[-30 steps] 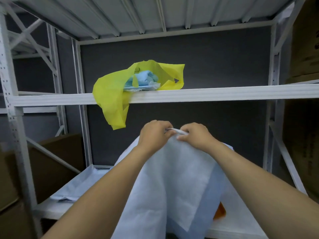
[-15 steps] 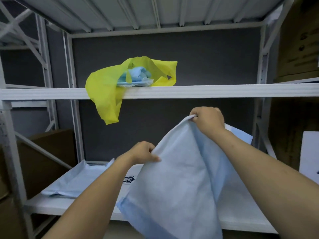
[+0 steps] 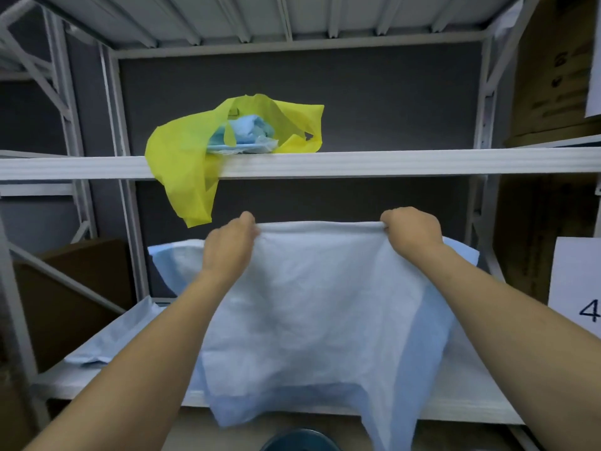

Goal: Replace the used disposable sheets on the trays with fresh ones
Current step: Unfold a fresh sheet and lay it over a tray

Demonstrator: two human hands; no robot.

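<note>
Light blue sheet (image 3: pixel 318 314) is up in the air, stretched by its top edge between both hands and hanging in front of the lower shelf (image 3: pixel 471 402); the bottom hem drops past the shelf's front lip. Left hand (image 3: pixel 231 245) pinches the top edge, thumb and fingers curled onto the fabric. Right hand (image 3: pixel 411 232) is a closed fist round the other end of that edge. Hands well apart, edge taut between them. My read is that this is to open the sheet flat and square it before laying it down. A second sheet (image 3: pixel 107 340) lies on the lower shelf to the left and seems to rise behind the held one; can't tell whether that's one piece or two. No tray plainly visible, the hanging sheet covers most of the shelf. Yellow bag (image 3: pixel 182 177) sits on the upper shelf (image 3: pixel 422 162), draped over its front beam, with a crumpled blue wad (image 3: pixel 250 135) inside, probably the used ones. Obstacles: that beam is just above the hands, so little headroom for lifting, and the bag's tail hangs near the left hand. Cardboard boxes (image 3: pixel 553 70) and a paper label (image 3: pixel 582 288) on the right, dark round thing (image 3: pixel 299 441) at the bottom edge, unidentifiable.
</note>
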